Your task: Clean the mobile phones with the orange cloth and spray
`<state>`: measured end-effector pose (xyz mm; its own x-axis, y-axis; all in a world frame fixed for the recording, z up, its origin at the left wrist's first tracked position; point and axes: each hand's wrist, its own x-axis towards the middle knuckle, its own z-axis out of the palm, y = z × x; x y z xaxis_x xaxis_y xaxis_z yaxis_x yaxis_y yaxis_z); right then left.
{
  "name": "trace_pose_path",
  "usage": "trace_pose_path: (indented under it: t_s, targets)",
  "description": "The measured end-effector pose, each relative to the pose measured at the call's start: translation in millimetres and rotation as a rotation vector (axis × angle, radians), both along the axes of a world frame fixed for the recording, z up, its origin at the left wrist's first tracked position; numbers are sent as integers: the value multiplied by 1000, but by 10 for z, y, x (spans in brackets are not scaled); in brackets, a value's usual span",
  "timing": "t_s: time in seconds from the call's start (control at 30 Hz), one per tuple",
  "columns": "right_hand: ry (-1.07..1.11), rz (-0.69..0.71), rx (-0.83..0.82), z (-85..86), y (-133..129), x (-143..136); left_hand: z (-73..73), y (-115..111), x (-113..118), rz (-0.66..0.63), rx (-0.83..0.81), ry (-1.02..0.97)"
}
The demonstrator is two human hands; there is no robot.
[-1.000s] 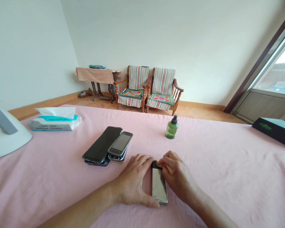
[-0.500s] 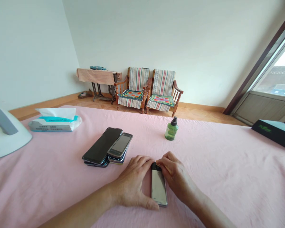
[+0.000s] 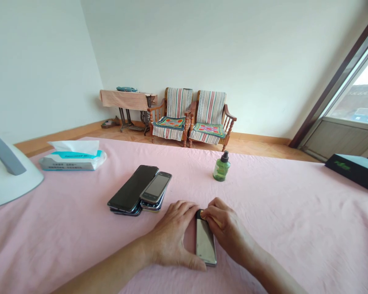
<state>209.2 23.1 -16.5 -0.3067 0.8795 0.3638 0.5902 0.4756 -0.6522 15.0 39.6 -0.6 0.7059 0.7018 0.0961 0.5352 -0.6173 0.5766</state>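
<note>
A phone [image 3: 205,243] with a dark top end and a pale, shiny face lies on the pink cloth. My left hand [image 3: 173,239] grips it by the two ends, fingertips at the top and thumb at the bottom corner. The fingers of my right hand [image 3: 225,220] are pinched around a small yellowish thing [image 3: 216,221], mostly hidden, pressed on the phone's dark top end. To the left lie a large black phone [image 3: 133,188] on top of another and a smaller grey phone [image 3: 156,187] on a stack.
A green spray bottle [image 3: 221,166] stands beyond my hands. A tissue pack [image 3: 72,160] and a white and grey object [image 3: 9,175] are at the left, a black box [image 3: 352,171] at the right edge. Two chairs [image 3: 209,110] stand by the wall.
My right fingertips have shifted slightly down on the phone's dark top end. My left hand keeps its hold.
</note>
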Motion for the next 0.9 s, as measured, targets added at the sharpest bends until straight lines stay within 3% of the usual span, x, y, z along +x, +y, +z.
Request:
trace_pose_path:
  t_s: [0.13,0.9]
  targets:
    - [-2,-41,4,31,-4,2,-13,8,-3,-2,-7,-7]
    - [-24,8,-2,41,-56,-30,3,-1,3,4,-5,4]
